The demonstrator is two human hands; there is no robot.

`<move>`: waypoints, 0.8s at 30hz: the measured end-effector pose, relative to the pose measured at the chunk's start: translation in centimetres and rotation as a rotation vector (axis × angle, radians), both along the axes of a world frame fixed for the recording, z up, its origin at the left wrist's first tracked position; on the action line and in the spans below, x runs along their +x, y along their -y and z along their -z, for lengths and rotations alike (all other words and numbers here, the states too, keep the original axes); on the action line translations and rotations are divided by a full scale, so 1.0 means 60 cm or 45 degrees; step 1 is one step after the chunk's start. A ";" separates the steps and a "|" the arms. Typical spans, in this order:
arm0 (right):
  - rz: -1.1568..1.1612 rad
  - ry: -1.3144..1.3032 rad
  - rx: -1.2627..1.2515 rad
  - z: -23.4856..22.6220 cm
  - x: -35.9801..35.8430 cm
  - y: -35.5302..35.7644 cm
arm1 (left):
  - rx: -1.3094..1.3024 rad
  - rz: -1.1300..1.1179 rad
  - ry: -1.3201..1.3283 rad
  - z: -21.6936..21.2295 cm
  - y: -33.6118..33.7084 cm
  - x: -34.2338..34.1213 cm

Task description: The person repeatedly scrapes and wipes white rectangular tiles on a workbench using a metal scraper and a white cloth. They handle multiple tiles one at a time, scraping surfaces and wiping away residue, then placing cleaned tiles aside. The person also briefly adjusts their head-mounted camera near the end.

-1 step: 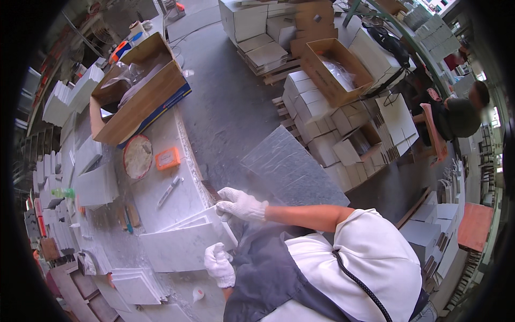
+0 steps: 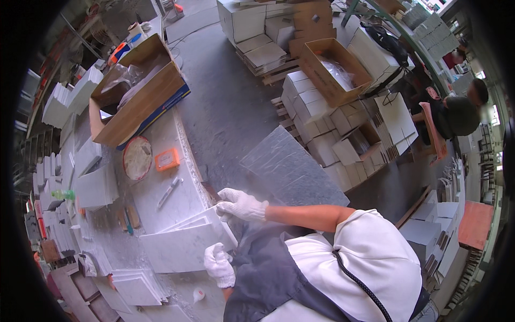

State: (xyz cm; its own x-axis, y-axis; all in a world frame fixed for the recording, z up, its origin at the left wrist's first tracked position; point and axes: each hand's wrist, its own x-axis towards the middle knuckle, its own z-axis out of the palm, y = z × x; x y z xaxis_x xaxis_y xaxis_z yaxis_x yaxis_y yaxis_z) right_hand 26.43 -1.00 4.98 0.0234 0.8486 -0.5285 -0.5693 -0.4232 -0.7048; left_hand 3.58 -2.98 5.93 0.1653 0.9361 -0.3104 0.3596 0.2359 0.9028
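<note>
My right hand (image 2: 242, 205), in a white knitted glove, is closed on a thin dark brown piece (image 2: 210, 191) at the table edge. Its kind is too small to tell. The lower fingers of that hand are at the corner of a pale marble tile (image 2: 179, 248). Thinner white strips (image 2: 185, 224) lie fanned on this tile. My left hand (image 2: 219, 265), gloved too, rests with curled fingers against the tile's near edge. Whatever it may hold is hidden.
On the table (image 2: 153, 193) are an orange box (image 2: 167, 159), a round tub of pale paste (image 2: 138, 157), a marker (image 2: 168, 193) and a large carton (image 2: 139, 99). Stacked tiles (image 2: 137, 287) stand nearby. Boxes (image 2: 306, 102) on pallets and a seated person (image 2: 461, 115) are across the floor.
</note>
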 end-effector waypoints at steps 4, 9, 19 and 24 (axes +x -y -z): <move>-0.030 0.032 -0.002 -0.001 0.003 0.018 | -0.002 0.051 -0.066 0.009 -0.007 -0.004; 0.005 0.050 -0.086 -0.008 0.009 0.044 | -0.133 0.097 0.043 0.015 -0.005 0.000; 0.294 0.042 -0.062 -0.014 0.048 0.111 | 0.122 0.133 0.106 0.044 -0.012 0.043; 0.323 0.034 -0.098 -0.010 0.051 0.130 | 0.815 0.563 -0.226 0.051 -0.012 0.048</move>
